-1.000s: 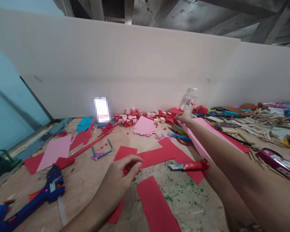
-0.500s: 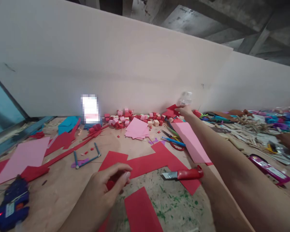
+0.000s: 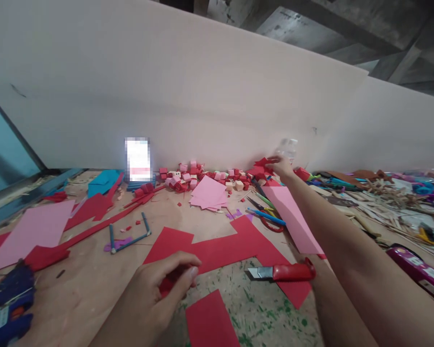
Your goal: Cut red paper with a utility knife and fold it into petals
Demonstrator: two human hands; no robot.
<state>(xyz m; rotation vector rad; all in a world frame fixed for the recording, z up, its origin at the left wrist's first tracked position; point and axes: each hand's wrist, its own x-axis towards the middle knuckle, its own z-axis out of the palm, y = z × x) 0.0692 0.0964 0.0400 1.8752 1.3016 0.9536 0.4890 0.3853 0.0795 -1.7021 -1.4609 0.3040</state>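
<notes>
As I followed remotely, the right hand (image 3: 281,166) had fingers against red paper (image 3: 261,163) far beyond the knife (image 3: 282,273); left of the knife, the left hand (image 3: 148,284) curled fingers thumbward; whether either gripped, I couldn't tell; red card (image 3: 222,249) beside the knife looked cut already, some cubes (image 3: 239,185) beyond looked uncoloured; green flecked the table (image 3: 85,274), a pale panel (image 3: 202,86) behind.

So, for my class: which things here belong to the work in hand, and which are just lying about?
Likely in the work:
Small red paper pieces, at the right hand
Flat red paper sheets, nearest the left hand
Red-handled, metal-bladed utility knife, partly over one sheet

Seemingly just lying about:
Clear plastic bottle
Thin pale wooden sticks
Bright blue paper
</notes>
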